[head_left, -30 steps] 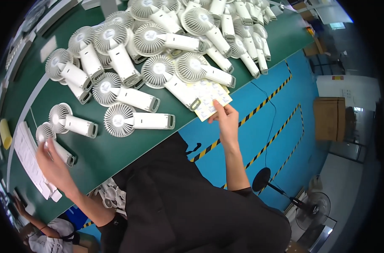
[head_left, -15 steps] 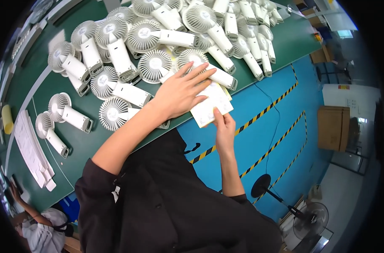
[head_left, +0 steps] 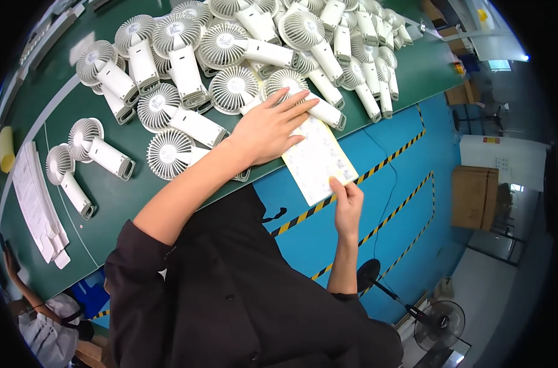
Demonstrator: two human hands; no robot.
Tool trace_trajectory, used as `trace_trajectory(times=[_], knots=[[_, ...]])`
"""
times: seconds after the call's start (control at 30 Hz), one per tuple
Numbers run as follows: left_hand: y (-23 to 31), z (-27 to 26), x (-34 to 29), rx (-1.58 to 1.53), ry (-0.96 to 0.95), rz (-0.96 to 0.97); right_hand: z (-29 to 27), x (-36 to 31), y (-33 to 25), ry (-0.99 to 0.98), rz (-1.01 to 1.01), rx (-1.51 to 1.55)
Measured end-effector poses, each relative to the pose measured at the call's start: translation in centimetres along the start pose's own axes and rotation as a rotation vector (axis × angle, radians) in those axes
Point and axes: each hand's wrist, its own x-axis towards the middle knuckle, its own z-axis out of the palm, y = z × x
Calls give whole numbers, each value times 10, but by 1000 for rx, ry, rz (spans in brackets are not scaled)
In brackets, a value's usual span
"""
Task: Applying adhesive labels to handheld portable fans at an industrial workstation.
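Note:
My left hand (head_left: pixel 265 134) lies with its fingers spread over a white handheld fan (head_left: pixel 285 86) near the table edge. Its palm side also covers the upper end of a white paper sheet (head_left: pixel 318 161) with yellow edges and faint small marks. The sheet sticks out past the table edge over the floor. With thumb and fingers, my right hand (head_left: pixel 347 205) pinches the sheet's lower right corner. Another handheld fan (head_left: pixel 234 90) lies just left of my left hand, and one more fan (head_left: pixel 170 154) is partly behind my left forearm.
Many more white fans (head_left: pixel 184 70) are heaped on the green table (head_left: pixel 116 211). A stack of flat white card (head_left: pixel 37 202) and a yellow roll (head_left: pixel 7 149) lie at the left. A standing black fan (head_left: pixel 438 325) and a cardboard box (head_left: pixel 474 197) are at the right. Another person's arm (head_left: pixel 24 282) shows lower left.
My right hand has moved down and to the right, drawing the sheet further out from under my left hand, so more of it shows. The left hand stays spread on the fan.

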Motion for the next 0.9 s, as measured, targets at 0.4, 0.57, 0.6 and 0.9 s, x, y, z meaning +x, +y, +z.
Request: trace_trajectory(times=[0.4,0.57,0.6,0.9], knots=[[-1,6,-3,3,17,-15,-98,-23,-130,174,-530,552],[0,6,0,119,38,18,-87,-17,-150,234,-942,701],[1,5,0,134,-1,19,-82,-16,-155,280,-928,569],[3,-60,-17,-482,250,-105,8,5,-137,130,-700,449]])
